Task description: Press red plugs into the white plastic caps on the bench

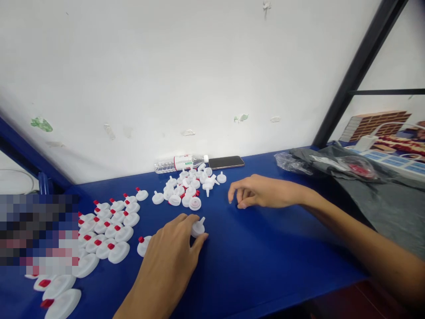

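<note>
My left hand (171,248) pinches a white plastic nozzle cap (198,227) between thumb and fingers, its thin spout pointing up. Just left of that hand lies a similar cap with a red tip (143,245), partly hidden behind the wrist. My right hand (254,191) hovers over the blue table, fingers loosely bent and apart, with nothing visible in them. Between the hands and the wall is a heap of white nozzle caps (186,188) with a few red bits among them. On the left, red-tipped white caps (114,230) lie in rough rows.
At the wall, a clear plastic bottle (182,162) lies beside a dark phone (226,162). Grey plastic bags (352,177) cover the table's right end, near a black metal post (352,79). The blue table (265,266) ends at its front edge. A blurred patch hides the far left.
</note>
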`<state>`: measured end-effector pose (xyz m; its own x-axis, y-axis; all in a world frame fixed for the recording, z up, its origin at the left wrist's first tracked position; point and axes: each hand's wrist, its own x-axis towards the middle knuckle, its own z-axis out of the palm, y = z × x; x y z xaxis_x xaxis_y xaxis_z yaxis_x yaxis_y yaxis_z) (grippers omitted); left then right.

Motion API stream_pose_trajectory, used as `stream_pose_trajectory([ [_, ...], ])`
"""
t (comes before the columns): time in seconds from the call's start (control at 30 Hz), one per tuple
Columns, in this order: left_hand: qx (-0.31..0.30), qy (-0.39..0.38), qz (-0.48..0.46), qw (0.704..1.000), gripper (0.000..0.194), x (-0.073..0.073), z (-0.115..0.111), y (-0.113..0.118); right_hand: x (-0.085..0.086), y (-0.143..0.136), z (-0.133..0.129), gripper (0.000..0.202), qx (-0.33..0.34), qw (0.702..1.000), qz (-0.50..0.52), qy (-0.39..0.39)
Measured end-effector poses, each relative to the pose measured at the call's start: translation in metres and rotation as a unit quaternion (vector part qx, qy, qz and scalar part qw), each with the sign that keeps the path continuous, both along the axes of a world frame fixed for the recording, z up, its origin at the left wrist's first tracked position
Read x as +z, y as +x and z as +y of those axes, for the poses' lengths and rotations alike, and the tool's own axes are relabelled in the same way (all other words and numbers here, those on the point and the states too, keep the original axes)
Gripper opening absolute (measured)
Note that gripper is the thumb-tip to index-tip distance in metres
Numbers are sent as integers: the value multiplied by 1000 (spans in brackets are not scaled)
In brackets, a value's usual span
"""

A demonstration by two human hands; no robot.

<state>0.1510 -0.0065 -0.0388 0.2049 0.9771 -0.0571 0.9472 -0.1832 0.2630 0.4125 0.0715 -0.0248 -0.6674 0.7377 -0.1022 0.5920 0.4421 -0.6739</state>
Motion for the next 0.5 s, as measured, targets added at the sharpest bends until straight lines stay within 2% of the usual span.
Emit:
stream_pose_trajectory([
  [0.2, -5, -1, -25, 1000, 38, -4, -1, 3, -3, -34, -18, 28, 53, 994, 94, -6],
  [0.33, -3, 6, -33, 999, 43, -6, -1, 4, -3, -47, -25, 30, 34, 980, 184, -63],
  [0.5, 6, 24, -31, 999, 44, -11, 0, 3, -12, -53, -25, 23, -4, 962, 267, -62],
])
